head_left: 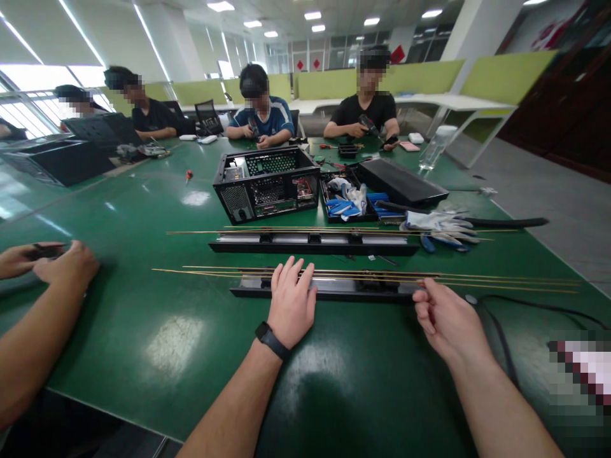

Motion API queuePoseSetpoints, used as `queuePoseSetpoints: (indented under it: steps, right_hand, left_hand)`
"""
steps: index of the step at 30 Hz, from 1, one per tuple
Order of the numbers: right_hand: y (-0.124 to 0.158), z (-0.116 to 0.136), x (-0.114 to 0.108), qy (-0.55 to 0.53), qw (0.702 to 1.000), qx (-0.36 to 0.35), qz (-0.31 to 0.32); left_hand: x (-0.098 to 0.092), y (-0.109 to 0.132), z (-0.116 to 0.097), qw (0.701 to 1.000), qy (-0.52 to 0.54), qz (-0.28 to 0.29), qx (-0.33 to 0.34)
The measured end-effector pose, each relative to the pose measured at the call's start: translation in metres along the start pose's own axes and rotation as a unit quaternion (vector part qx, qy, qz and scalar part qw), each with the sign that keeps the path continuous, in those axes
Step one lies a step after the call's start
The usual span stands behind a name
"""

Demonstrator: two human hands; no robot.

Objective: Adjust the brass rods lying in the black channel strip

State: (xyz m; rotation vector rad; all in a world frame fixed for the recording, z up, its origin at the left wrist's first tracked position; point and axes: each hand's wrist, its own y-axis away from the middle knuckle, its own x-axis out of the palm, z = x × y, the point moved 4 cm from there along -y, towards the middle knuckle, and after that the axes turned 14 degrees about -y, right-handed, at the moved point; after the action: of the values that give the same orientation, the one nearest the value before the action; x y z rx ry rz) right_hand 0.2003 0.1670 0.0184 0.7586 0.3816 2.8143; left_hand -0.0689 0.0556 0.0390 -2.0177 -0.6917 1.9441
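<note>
My left hand (293,299), with a dark watch on its wrist, lies with fingers stretched over the near black channel (252,292), touching thin brass-coloured rods (210,273) that run lengthwise along it. At the channel's right end, my right hand (446,318) is closed, thumb and fingertips pinched on a thin rod; how many rods are in the pinch is hidden. Dark blocks (379,283) sit inside the channel under the rods. A second black channel (310,247) lies parallel behind it, with more rods across its top.
Beyond the channels stand an open computer case (267,184), a tray with blue-white gloves (351,198), a black panel (401,181) and another glove (442,229). A black cable (539,305) curves at right. Co-worker's hands (67,261) are at left; several people sit across the green table (143,305).
</note>
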Motion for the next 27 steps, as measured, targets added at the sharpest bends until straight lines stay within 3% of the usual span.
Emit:
queuePoseSetpoints:
  steps: [5,10,15,20,25,27]
  right_hand:
    - [0.0022,-0.0064,0.0049,0.008,0.998,0.024,0.055]
    - [-0.0001,-0.0051,0.0004,-0.009,1.000,0.002,0.020]
    - [0.0042,-0.0075,0.0078,-0.002,0.998,0.029,0.058]
    - [0.0037,-0.0021,0.0033,-0.019,1.000,0.004,-0.004]
    - [0.0047,-0.0067,0.0081,0.000,0.998,0.026,0.055]
    - [0.0046,-0.0069,0.0076,-0.002,0.999,0.022,0.046]
  left_hand:
    - [0.0009,0.0007,-0.0002,1.000,-0.001,-0.004,0.007]
    - [0.0020,0.0010,-0.0001,1.000,-0.001,-0.010,0.008]
    - [0.0015,0.0009,-0.0003,1.000,-0.003,-0.009,0.011]
    - [0.0004,0.0004,-0.0011,1.000,-0.005,-0.006,0.011]
    - [0.0000,0.0001,-0.0014,1.000,-0.008,-0.007,0.010]
    - [-0.0006,0.0000,-0.0012,1.000,-0.006,-0.009,0.008]
